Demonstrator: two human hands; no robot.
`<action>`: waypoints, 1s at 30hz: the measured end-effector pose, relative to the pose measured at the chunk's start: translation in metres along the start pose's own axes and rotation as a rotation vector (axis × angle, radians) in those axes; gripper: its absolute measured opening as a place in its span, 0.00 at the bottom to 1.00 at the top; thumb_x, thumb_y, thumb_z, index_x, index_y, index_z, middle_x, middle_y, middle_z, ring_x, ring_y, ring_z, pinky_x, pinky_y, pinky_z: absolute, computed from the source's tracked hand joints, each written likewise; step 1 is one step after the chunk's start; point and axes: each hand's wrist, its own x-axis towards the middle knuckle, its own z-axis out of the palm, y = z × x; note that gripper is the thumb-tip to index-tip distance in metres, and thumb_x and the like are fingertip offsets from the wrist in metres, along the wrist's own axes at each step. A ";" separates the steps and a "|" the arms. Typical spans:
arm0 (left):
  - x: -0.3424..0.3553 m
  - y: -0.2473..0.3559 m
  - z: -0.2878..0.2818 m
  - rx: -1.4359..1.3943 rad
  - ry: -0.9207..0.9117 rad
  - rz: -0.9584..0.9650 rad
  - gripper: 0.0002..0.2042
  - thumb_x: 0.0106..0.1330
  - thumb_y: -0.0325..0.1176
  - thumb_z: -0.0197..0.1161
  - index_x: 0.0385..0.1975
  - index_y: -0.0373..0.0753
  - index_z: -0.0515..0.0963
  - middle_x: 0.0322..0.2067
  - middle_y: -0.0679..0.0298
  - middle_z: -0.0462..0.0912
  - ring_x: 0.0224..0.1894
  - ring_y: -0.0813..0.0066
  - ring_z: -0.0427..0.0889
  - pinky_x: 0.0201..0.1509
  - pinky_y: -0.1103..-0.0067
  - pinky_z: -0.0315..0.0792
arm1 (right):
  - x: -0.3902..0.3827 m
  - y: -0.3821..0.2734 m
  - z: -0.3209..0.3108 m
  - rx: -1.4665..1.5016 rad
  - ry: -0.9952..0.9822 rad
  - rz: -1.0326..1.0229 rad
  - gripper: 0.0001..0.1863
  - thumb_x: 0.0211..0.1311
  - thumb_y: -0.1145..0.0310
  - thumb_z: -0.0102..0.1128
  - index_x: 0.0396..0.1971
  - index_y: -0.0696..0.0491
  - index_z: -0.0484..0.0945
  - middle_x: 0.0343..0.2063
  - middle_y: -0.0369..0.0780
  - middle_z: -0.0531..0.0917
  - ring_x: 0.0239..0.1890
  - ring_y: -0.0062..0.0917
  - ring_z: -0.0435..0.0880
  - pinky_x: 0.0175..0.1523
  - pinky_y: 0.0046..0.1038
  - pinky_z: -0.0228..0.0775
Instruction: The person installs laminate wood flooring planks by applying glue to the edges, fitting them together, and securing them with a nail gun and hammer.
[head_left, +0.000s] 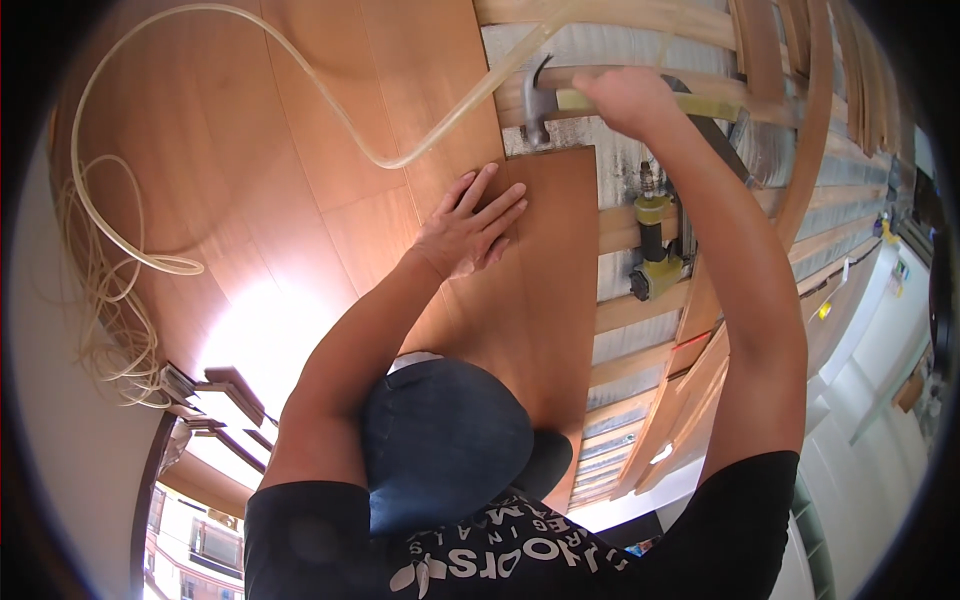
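My left hand (472, 222) lies on the brown wooden floorboards, its fingers stretched out near the end of a floor plank (557, 230) at the edge of the laid boards. My right hand (635, 102) grips a claw hammer (539, 106) by its yellow-green handle. The hammer's metal head is held just beyond that plank's far end, above the uncovered strip; whether it touches anything, I cannot tell. Right of the plank, below my right hand, a yellow-green and black nail gun (655, 235) lies on the wooden battens.
A clear air hose (300, 65) loops over the laid floor (250, 130), with more coils (120, 290) at the left. Battens (640, 311) over silvery sheeting run along the right, with loose planks (820, 110) on them. Dark-edged board pieces (235, 392) lie at the lower left.
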 end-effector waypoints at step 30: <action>0.000 0.002 0.003 0.096 -0.068 0.012 0.28 0.68 0.48 0.58 0.70 0.52 0.72 0.76 0.74 0.61 0.80 0.49 0.50 0.82 0.56 0.46 | -0.123 -0.036 0.058 0.550 0.426 0.413 0.20 0.63 0.66 0.64 0.56 0.46 0.75 0.37 0.48 0.87 0.42 0.48 0.86 0.46 0.47 0.79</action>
